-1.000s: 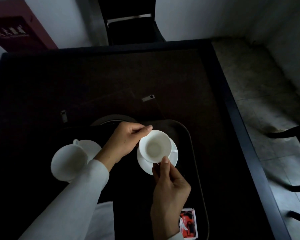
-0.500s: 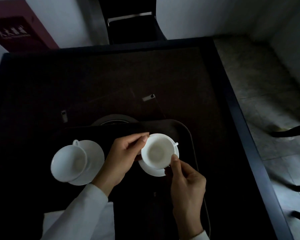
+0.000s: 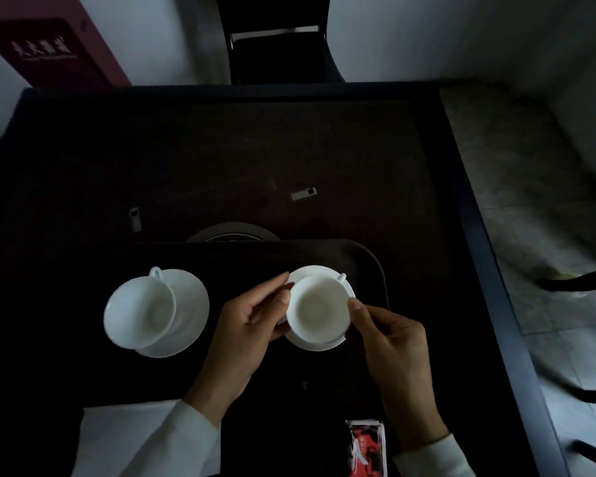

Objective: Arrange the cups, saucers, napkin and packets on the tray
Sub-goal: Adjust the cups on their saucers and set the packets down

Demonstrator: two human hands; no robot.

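Note:
A dark tray (image 3: 369, 256) lies on the table in front of me. On its right part a white cup (image 3: 319, 309) sits on a white saucer (image 3: 310, 344), handle pointing to the far right. My left hand (image 3: 248, 325) touches the cup's left rim with thumb and fingertips. My right hand (image 3: 393, 342) touches its right rim with the thumb. A second white cup (image 3: 138, 311) rests on its saucer (image 3: 190, 315) at the tray's left. A white napkin (image 3: 124, 438) lies at the near left, partly under my sleeve. A red and white packet (image 3: 367, 449) lies at the near right.
The table (image 3: 255, 160) is dark, with a raised edge on the right. A round dark plate (image 3: 231, 232) peeks out behind the tray. Two small tags (image 3: 303, 193) lie on the tabletop. A black chair (image 3: 276, 53) stands beyond the far edge; tiled floor lies to the right.
The cup went from tilted above the saucer to sitting flat on it, handle turned to the far right. Both hands stay at its rim. The packet reappeared beside my right wrist.

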